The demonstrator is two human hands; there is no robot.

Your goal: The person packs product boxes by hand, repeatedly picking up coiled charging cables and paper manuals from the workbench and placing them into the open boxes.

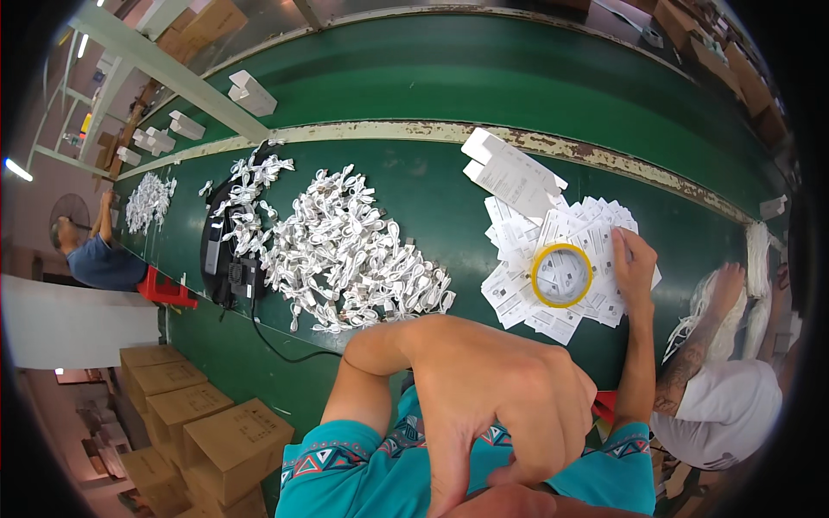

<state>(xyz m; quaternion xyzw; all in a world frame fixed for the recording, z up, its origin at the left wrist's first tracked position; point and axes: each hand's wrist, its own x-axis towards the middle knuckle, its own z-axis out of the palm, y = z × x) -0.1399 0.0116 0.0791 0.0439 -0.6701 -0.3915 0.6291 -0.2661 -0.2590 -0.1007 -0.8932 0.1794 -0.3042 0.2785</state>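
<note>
My left hand (509, 393) is raised close to the view, over my teal shirt, with its fingers curled in and the thumb pointing down. Nothing shows in it, though its fingertips are partly hidden. Out to the right, my right hand (635, 263) rests on the edge of a spread pile of printed white leaflets (553, 321), thumb and finger slightly apart. A roll of tape with a yellow rim (563, 300) lies flat on those leaflets, left of that hand. Behind them is a flattened white box (516, 179). A large heap of bundled white cables (345, 250) lies to the left.
Beside the heap sits a black bag (214, 242) with more cables on it and a black cord. Brown cartons (237, 440) are stacked lower left. A co-worker's tattooed arm (695, 354) reaches among white cables at right; another person (108, 259) works far left. A painted ledge (406, 131) runs behind.
</note>
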